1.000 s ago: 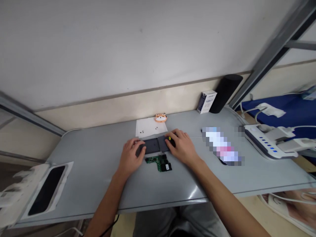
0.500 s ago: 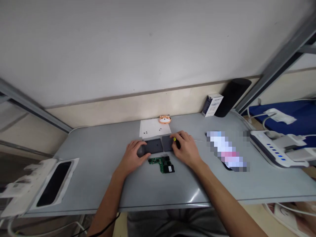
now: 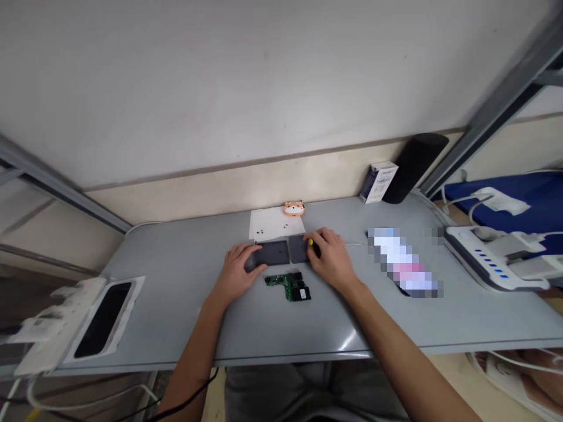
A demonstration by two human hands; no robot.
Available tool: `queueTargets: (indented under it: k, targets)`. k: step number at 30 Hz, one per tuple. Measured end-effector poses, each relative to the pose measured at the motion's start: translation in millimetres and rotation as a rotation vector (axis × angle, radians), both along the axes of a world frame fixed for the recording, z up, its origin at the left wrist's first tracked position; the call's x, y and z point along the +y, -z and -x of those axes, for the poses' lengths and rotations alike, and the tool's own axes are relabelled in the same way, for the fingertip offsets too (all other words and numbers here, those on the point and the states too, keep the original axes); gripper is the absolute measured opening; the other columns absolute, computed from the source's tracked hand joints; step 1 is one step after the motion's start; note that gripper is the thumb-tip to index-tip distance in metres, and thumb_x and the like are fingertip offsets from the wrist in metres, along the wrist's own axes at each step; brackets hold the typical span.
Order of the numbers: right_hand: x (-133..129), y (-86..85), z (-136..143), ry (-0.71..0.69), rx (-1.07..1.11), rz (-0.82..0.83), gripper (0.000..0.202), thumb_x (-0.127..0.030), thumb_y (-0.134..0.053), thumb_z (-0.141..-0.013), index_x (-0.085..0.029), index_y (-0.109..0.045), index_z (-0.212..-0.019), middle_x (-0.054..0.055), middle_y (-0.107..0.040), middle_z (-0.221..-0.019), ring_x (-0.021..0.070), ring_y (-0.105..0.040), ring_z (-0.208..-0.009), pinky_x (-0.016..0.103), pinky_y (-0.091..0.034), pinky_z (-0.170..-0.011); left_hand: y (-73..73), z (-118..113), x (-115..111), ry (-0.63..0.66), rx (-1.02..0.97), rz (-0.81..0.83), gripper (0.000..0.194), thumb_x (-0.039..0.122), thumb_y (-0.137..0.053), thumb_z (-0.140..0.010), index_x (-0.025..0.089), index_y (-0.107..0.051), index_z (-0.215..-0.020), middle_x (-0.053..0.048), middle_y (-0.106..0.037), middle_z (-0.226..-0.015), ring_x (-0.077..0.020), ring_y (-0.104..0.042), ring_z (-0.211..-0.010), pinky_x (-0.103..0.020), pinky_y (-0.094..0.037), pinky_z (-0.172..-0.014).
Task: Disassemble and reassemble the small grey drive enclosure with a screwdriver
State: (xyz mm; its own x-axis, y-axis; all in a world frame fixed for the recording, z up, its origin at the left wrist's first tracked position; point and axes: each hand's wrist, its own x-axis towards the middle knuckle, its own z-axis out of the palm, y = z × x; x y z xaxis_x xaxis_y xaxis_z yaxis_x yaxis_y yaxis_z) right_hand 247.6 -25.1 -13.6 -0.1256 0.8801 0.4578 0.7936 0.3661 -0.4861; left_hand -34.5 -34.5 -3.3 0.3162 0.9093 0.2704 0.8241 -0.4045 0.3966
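Observation:
My left hand is closed around the left end of a dark grey rectangular casing, thumb at the near side and fingers at the far side. A smaller dark grey cover piece lies just right of it, a narrow gap between them. My right hand has its fingertips at that piece's right side. Tucked in the same hand is a screwdriver with a yellow handle end, its thin shaft sticking out to the right. In front of both pieces lies a green circuit board with black parts.
Behind the hands, several tiny dark screws rest on white paper, with an orange animal-face case at its edge. A lit phone and a power strip are right; another phone is left. A carton and black cylinder stand behind.
The view has shifted slightly, so the table's things sit a little higher in the picture. Both hands keep nearly the same place and grip.

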Motion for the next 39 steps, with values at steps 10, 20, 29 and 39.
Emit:
queueTargets:
  k: [10,20,29,39]
  targets:
    - [-2,3.2,5,0.019,-0.101,0.000,0.025,-0.016,-0.047,-0.098,-0.025,-0.068,-0.109,0.011,-0.064,-0.108,0.0291,-0.054,-0.098,0.041,-0.041,-0.087,-15.8,-24,-23,0.195,0.074,-0.098,0.021,0.040,-0.083,-0.086,0.029,-0.079,-0.103,-0.007,-0.068,-0.122,-0.0284,-0.056,-0.113,-0.047,-0.045,-0.105]
    - [-1,5.7,4,0.050,-0.080,-0.016,0.024,-0.018,-0.047,-0.098,-0.024,-0.067,-0.109,0.011,-0.064,-0.105,0.0287,-0.052,-0.097,0.041,-0.039,-0.084,-7.8,-41,-26,0.246,0.111,-0.092,0.015,0.032,-0.084,-0.087,0.028,-0.080,-0.101,-0.006,-0.071,-0.118,-0.0282,-0.054,-0.110,-0.045,-0.045,-0.099]
    - [-3,6.8,2,0.051,-0.040,-0.026,0.023,-0.022,-0.048,-0.098,-0.024,-0.068,-0.108,0.012,-0.064,-0.103,0.0299,-0.053,-0.097,0.043,-0.040,-0.083,-5.0,-50,-27,0.190,0.082,-0.083,0.016,0.039,-0.082,-0.089,0.029,-0.081,-0.101,-0.007,-0.071,-0.114,-0.0278,-0.054,-0.109,-0.044,-0.045,-0.097]
    - [-3,4.9,0,0.039,-0.019,-0.015,0.021,-0.022,-0.049,-0.099,-0.024,-0.068,-0.108,0.010,-0.066,-0.104,0.0289,-0.054,-0.097,0.042,-0.040,-0.083,-7.8,-38,-19,-0.028,0.020,-0.233,0.020,0.038,-0.062,-0.102,0.027,-0.077,-0.102,-0.008,-0.070,-0.109,-0.0260,-0.060,-0.105,-0.041,-0.046,-0.092]
